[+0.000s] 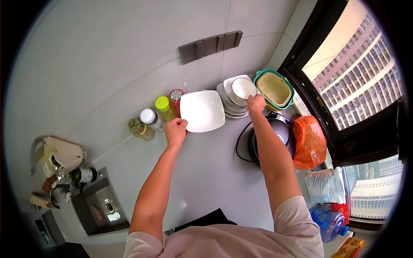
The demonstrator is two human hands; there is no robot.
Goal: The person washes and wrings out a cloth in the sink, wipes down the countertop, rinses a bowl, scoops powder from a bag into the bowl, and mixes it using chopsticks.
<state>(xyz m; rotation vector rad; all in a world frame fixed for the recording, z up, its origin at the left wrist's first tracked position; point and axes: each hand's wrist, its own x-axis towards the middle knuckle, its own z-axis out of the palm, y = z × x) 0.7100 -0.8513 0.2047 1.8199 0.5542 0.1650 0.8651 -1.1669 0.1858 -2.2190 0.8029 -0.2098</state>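
Observation:
A white square dish (202, 111) is tilted up above the counter, and my left hand (175, 130) pinches its lower left corner. Farther right, a small white round bowl (244, 88) sits on top of a stack of white plates and bowls (230, 103). The fingers of my right hand (256, 103) are closed on the near rim of that bowl; my fingertips are partly hidden. Close to my left hand are a white-capped jar (148, 117), a bottle with a lime-green lid (163, 104) and a red flask (176, 95), partly behind the dish.
Under my right forearm stands a black electric cooker (279, 129) with its cord. Green and yellow baskets (273, 89) are nested by the window. An orange plastic bag (309, 142) lies right of the cooker. At left is a sink (101, 208); a glass bottle (141, 129) stands nearer.

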